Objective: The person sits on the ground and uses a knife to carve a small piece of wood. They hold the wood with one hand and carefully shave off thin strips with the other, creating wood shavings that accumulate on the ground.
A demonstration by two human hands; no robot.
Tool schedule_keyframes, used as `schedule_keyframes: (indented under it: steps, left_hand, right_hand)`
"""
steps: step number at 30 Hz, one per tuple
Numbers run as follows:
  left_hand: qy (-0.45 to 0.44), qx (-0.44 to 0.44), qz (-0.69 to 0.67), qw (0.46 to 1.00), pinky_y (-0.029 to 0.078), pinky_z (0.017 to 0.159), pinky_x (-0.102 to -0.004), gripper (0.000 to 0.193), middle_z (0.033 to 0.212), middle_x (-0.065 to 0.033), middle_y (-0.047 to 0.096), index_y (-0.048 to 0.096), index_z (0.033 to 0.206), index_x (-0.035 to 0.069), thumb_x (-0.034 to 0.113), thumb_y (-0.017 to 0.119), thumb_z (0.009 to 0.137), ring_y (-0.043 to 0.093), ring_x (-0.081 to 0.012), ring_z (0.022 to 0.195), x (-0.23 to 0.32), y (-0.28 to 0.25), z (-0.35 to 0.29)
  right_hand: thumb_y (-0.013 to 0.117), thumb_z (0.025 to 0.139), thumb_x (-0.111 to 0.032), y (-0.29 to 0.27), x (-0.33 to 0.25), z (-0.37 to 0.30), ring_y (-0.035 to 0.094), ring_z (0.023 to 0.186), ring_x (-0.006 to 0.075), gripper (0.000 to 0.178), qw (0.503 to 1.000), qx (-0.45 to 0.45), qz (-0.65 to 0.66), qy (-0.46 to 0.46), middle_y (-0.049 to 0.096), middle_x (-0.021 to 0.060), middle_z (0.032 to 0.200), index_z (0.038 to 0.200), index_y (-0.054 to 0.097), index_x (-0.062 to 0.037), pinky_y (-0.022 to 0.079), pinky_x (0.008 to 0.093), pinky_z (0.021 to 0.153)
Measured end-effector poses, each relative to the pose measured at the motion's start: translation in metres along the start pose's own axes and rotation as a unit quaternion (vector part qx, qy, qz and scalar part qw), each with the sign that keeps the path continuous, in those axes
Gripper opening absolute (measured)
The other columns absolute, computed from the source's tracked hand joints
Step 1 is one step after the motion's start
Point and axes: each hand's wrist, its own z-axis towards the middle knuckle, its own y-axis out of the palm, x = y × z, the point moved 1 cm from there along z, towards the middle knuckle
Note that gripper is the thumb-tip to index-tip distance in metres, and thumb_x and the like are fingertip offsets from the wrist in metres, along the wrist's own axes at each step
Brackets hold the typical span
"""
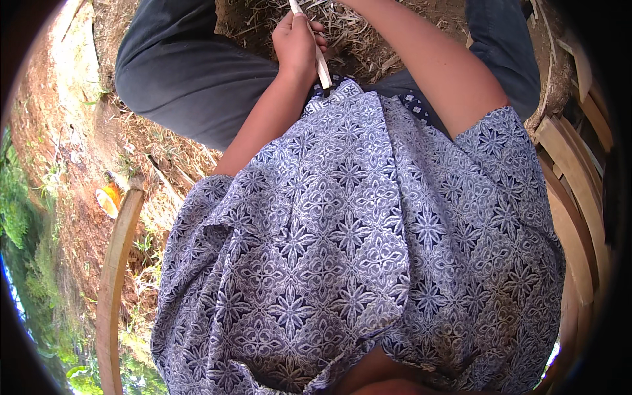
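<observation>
Near the top edge, my left hand (294, 47) is closed around a pale, slender wooden stick (321, 69). The stick slants from the top edge down toward my lap, and its squared lower end almost meets the hem of my patterned shirt. Its upper end is cut off by the frame. My right forearm (428, 59) reaches up and inward past my right leg, but the hand itself lies beyond the top edge. Beneath the hands, wood shavings (355, 29) litter the dirt between my bent legs.
Curved wooden pieces (573, 217) are stacked close by on my right. Another curved plank (115, 283) stands at my left. Farther left, an orange object (108, 200) lies on reddish ground with dry grass and sticks. Dark trousers cover both my legs (191, 79).
</observation>
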Motion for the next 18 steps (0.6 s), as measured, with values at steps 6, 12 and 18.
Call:
schedule_keyframes:
  steps: [6,12,18]
  left_hand:
    - [-0.011,0.001,-0.054,0.998,0.048,0.047,-0.0307,0.024,0.08,-0.0064,0.062,0.055,0.099,0.005,0.021,0.04,0.108,0.055,-0.0142,0.053,0.001,0.0,0.015]
    - [-0.028,0.008,-0.046,0.999,0.047,0.046,-0.0306,0.025,0.076,-0.0052,0.058,0.054,0.094,0.005,0.021,0.04,0.107,0.054,-0.0141,0.051,0.001,-0.001,0.013]
    - [-0.008,0.011,-0.016,1.0,0.047,0.05,-0.0282,0.023,0.079,-0.0042,0.057,0.056,0.094,0.005,0.02,0.046,0.106,0.054,-0.0126,0.059,-0.001,0.0,0.005]
  right_hand:
    - [0.082,0.081,-0.038,-0.02,0.005,0.003,0.072,0.072,0.0262,0.03,0.983,-0.096,-0.141,-0.065,0.074,0.0145,0.079,0.083,0.076,-0.0085,0.056,0.0399,0.068]
    - [0.081,0.08,-0.04,-0.02,-0.009,-0.001,0.072,0.076,0.0313,0.03,0.974,-0.114,-0.186,-0.067,0.074,0.0161,0.082,0.081,0.077,-0.0104,0.056,0.0437,0.071]
    - [0.078,0.085,-0.038,-0.012,-0.039,-0.01,0.072,0.083,0.0331,0.026,0.954,-0.102,-0.281,-0.009,0.075,0.0152,0.089,0.088,0.077,-0.0127,0.055,0.0469,0.074]
